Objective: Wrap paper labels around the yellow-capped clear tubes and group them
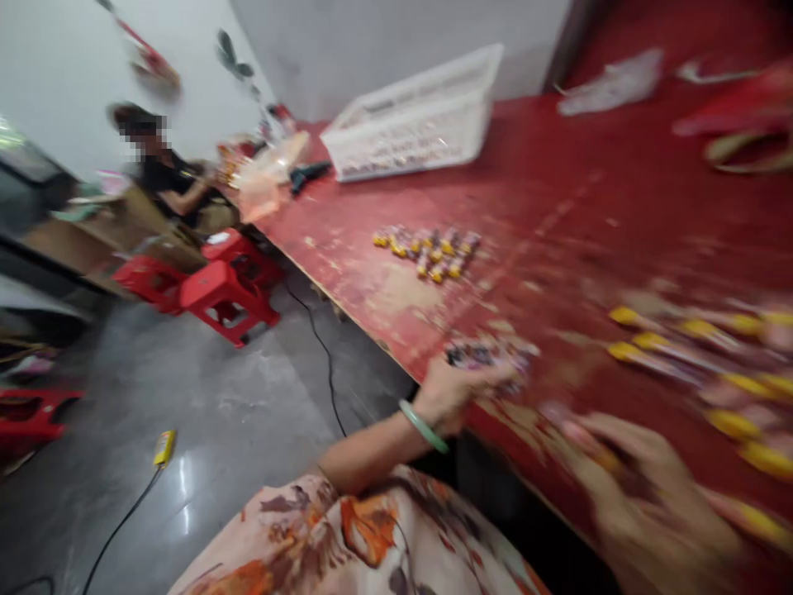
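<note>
Red worktable (545,248), viewed from the head camera. At lower centre, I see the left hand (455,388) closed around a bundle of clear-wrapped pieces (489,357), thumb across its near side, over the table's edge. At lower right, the right hand (650,487) is blurred; its fingers curl around what I read as a single yellow-ended piece (579,436), its pale end pointing toward the bundle. Similar yellow-ended pieces (434,248) lie grouped at mid-frame, and larger-looking ones (700,347) spread along the right edge. A white plastic basket (402,136) stands at upper centre.

For sound handling, I judge that the left grip should stay firm but light, since slick wrappers could slide past one another; that the single piece is best pinched near its middle and kept in line; and that the bundle is safer farther in from the edge.
</note>
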